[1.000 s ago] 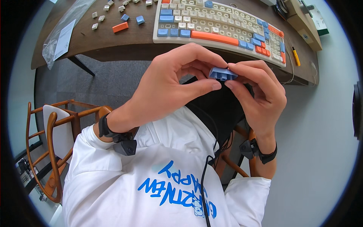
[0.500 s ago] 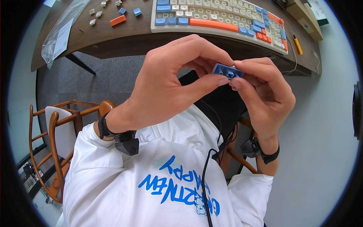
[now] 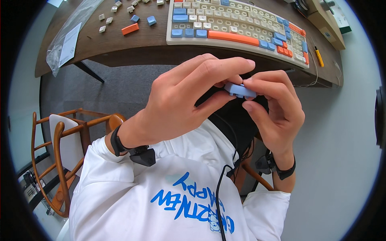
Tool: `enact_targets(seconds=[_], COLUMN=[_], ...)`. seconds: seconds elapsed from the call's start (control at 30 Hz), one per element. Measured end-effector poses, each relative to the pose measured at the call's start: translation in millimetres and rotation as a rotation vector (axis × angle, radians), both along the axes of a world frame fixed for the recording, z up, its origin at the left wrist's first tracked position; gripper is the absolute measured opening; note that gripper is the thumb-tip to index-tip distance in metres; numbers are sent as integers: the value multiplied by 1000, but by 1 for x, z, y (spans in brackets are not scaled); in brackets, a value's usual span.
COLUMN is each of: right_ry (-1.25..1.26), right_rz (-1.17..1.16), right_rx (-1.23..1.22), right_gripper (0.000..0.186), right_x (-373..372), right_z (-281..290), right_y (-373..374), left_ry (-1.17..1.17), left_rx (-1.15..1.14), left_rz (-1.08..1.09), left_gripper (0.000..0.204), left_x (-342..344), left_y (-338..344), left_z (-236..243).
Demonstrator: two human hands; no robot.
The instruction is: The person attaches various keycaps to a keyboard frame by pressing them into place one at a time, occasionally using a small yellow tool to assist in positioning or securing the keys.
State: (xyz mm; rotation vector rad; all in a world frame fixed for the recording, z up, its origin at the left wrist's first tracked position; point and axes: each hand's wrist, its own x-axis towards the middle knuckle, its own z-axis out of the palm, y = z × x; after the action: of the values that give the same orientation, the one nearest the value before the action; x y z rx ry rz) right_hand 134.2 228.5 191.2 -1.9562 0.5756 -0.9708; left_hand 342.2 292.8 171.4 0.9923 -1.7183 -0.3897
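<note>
A long blue keycap is held in the air in front of the desk edge, its smooth side face toward me and small stems showing underneath. My left hand grips its left end between thumb and a finger, with the index finger stretched out above it. At the other end, my right hand has its index finger on the keycap, the thumb just below. Beyond my hands lies a keyboard with white, blue and orange keycaps; many of its positions have bare switches or sockets.
Loose keycaps lie left of the keyboard, among them an orange one and a blue one. A clear plastic bag with a white card is at the desk's left. At the right are a yellow tool and a cardboard box. A wooden chair stands left.
The keycap has been turned from its hollow underside to its side face. Both hands have come slightly closer to me, and my left index finger has lifted off and straightened.
</note>
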Motion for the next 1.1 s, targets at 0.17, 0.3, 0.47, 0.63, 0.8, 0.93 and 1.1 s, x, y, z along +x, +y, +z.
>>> enact_targets(seconds=[0.17, 0.3, 0.47, 0.63, 0.8, 0.93, 1.1], right_ry=[-25, -67, -114, 6, 127, 136, 88], right_rz=[-5, 0, -32, 78, 144, 180, 57], right_rx=[-209, -166, -18, -154, -168, -200, -324], right_gripper=[33, 35, 37, 39, 39, 39, 36], right_x=[7, 14, 21, 24, 28, 41, 67], right_z=[-4, -8, -9, -6, 1, -2, -9], right_y=[-8, -13, -14, -24, -26, -32, -45], left_ry=[13, 126, 138, 267, 569, 772, 819], left_rx=[-29, 83, 107, 230, 504, 713, 750], left_rz=[-8, -63, -67, -125, -253, -343, -332], left_gripper=[58, 56, 52, 41, 35, 33, 41], left_x=[10, 16, 23, 34, 42, 46, 46], left_y=[-4, -5, -8, -10, -10, -12, -10], left_z=[-3, -8, -9, -14, -12, -15, -12])
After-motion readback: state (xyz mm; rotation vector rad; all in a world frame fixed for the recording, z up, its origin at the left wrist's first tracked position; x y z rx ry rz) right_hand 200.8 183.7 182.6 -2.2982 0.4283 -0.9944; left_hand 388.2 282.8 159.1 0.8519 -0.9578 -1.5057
